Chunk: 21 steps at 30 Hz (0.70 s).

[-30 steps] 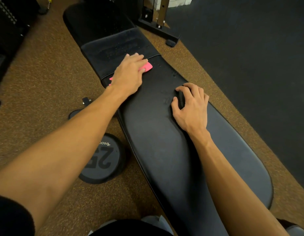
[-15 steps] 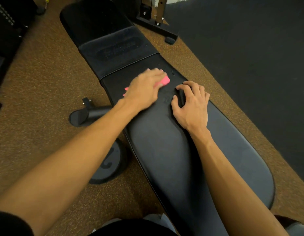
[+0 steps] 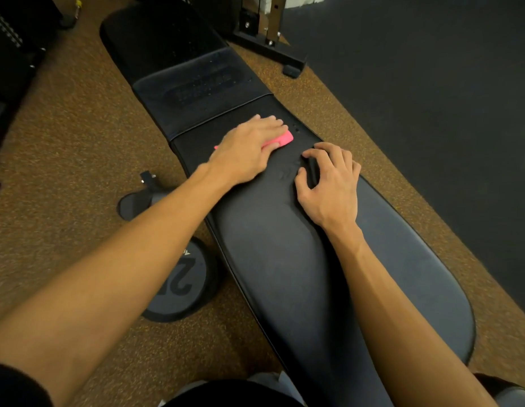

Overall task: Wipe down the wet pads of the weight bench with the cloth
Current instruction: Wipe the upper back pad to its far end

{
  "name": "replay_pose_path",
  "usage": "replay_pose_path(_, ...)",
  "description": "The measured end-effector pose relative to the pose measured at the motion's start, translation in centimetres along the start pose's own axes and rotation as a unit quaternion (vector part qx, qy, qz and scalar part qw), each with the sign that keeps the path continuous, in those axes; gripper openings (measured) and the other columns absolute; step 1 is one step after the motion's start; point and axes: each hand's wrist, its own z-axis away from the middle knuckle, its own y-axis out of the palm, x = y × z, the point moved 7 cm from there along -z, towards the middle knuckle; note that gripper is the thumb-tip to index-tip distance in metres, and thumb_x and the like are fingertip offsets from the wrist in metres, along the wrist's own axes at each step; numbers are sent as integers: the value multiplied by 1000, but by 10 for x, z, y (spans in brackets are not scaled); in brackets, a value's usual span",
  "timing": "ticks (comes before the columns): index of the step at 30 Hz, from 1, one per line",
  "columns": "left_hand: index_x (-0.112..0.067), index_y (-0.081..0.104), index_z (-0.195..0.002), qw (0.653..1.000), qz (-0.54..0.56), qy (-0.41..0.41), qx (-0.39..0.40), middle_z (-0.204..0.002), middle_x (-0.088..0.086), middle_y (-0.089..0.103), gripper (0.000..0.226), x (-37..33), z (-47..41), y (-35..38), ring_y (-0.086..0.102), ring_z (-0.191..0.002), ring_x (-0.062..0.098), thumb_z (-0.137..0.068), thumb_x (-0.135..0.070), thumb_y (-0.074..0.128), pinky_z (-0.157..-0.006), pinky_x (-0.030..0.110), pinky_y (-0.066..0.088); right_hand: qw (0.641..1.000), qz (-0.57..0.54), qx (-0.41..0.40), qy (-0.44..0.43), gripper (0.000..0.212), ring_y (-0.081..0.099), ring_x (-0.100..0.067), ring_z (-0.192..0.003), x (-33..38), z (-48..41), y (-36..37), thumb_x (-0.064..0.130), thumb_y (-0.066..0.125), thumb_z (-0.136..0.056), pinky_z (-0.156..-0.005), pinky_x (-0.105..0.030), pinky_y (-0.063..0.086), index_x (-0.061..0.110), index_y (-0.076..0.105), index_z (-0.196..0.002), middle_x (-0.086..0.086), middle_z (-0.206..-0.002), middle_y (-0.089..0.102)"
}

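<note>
The left hand lies flat on the pink cloth, fingers straight and close together, pressing it onto the long pad of the weight bench. The cloth sits near the far end of this pad, just short of the seam with the middle pad, and only its right end and a sliver by the wrist show from under the hand. The hand is slightly blurred.

The right hand rests on the same pad, near its right edge and just beside the cloth. Its fingers are spread and arched, the tips planted on the vinyl, with nothing in its grip.

A few droplets dot the long pad just beyond the cloth, and fine specks of wet show on the middle pad.

A round weight plate lies on the brown speckled floor against the bench's left edge. A dark mat covers the floor off the right edge.
</note>
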Motion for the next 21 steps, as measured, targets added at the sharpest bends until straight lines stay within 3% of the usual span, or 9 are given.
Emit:
replay_pose_path(6,-15,56,-154,990,-42,-115,-69,-161,5,52,44,47,-28,-26,38,-156,21,-110,-17,56,-134,40,14,1000,-1,-6,-5,28,52,-18,-129,1,1,0,35,62,-98,-109,-35,34,23,71,-122,5,-134,61)
replay_pose_path(11,-17,59,-152,1000,-9,-12,3,-157,3,56,43,22,-23,-6,46,-151,20,-109,-22,58,-132,38,24,1000,6,-2,-1,29,51,-19,-129,0,-1,0,36,61,-98,-108,-38,37,23,70,-123,6,-135,60)
replay_pose_path(17,-17,56,-154,994,-45,-85,-45,-160,5,53,47,40,-46,-14,41,-154,23,-108,-17,59,-133,41,19,1000,5,-1,-1,29,51,-19,-129,1,0,1,35,60,-98,-109,-39,36,23,70,-122,6,-134,60)
replay_pose_path(21,-19,58,-153,1000,-5,14,19,-160,2,54,45,3,-32,10,44,-152,20,-108,-21,58,-132,39,24,1000,0,0,1,29,52,-19,-129,0,-1,0,35,61,-98,-109,-41,37,23,70,-122,6,-135,60)
